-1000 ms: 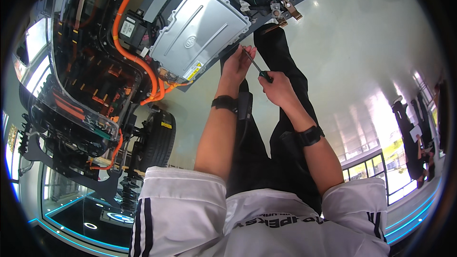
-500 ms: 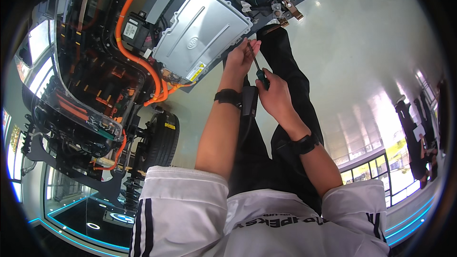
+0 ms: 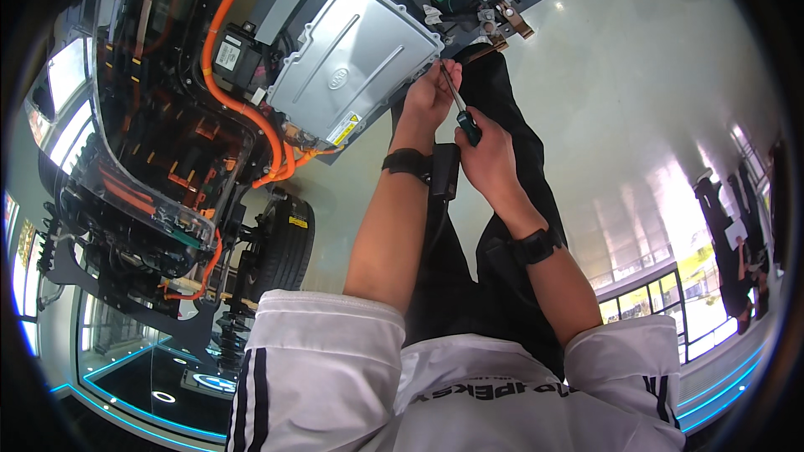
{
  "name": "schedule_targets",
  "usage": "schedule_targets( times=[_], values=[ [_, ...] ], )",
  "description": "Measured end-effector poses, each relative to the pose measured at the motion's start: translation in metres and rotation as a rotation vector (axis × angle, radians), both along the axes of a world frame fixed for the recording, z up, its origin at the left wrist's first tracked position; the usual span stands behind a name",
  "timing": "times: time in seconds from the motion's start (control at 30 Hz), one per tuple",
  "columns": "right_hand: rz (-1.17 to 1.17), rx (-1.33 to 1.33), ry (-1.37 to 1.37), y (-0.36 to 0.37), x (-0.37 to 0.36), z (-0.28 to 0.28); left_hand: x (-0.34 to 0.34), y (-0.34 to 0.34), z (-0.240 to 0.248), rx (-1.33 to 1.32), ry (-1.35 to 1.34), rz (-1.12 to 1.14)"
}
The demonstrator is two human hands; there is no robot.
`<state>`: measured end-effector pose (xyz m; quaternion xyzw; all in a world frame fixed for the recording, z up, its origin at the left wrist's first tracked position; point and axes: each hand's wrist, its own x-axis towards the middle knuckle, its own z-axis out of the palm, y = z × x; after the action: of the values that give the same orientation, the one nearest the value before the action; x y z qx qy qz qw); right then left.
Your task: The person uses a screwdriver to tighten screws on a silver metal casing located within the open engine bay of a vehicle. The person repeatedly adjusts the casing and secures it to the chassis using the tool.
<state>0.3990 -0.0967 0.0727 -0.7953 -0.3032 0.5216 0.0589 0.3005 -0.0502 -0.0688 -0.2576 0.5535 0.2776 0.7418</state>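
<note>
Just above the frame's centre, the right hand (image 3: 488,153) is gripping a dark-handled screwdriver (image 3: 468,126); the left hand (image 3: 430,97) is resting half-curled beside the tool's tip, whether pinching it I cannot tell.

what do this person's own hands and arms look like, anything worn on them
The left hand and right hand wear no gloves. Black wristbands, with a black box beside the left one. White short sleeves carry dark stripes.
</note>
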Motion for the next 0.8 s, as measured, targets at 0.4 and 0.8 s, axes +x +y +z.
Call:
schedule_targets(
  times=[0.4,0.8],
  values=[
    [-0.029,-0.004,0.045,0.005,0.005,-0.016,-0.003,-0.009,-0.019,-0.025,-0.048,0.155],
    [-0.554,-0.297,0.537,0.025,0.006,-0.020,-0.007,0.019,0.022,0.046,-0.176,-0.317]
  ],
)
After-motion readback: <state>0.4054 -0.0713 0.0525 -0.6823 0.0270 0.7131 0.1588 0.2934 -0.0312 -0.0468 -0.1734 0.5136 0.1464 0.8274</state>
